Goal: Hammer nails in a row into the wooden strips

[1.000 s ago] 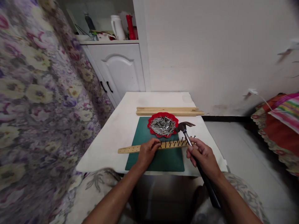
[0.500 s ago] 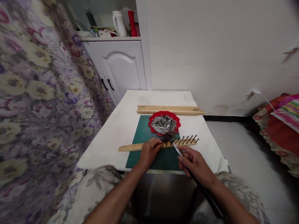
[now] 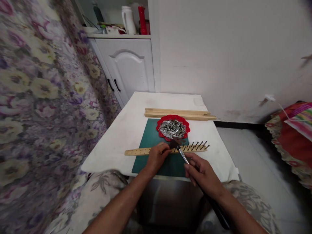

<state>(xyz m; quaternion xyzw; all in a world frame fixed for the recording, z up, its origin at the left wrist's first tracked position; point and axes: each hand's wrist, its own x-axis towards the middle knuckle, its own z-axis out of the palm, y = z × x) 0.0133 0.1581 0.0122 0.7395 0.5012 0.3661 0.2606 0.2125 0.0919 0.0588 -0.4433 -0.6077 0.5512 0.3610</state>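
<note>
My left hand (image 3: 158, 156) rests at a narrow wooden strip (image 3: 137, 151), its thumb and forefinger pinched on what looks like a nail, mostly hidden behind the hammer head. The strip has rows of small holes on its left part. Several dark nails (image 3: 195, 146) stand upright or tilted in its right part. In my right hand (image 3: 203, 172) is a hammer (image 3: 182, 154) with a dark head, a shiny metal neck and a black handle. Its head is right beside my left fingertips, over the strip. Under the strip lies a green mat (image 3: 148, 136).
A red scalloped dish (image 3: 187, 128) full of loose silvery nails (image 3: 172, 129) stands just behind the strip. Farther back, wooden pieces (image 3: 180, 114) lie across the white-covered table (image 3: 109, 143). A floral curtain (image 3: 48, 113) hangs at the left, and a white cabinet (image 3: 131, 68) stands behind.
The hammer head has shifted slightly left, closer to my left fingertips. My left hand keeps its pinch at the strip. The whole view has shifted a little.
</note>
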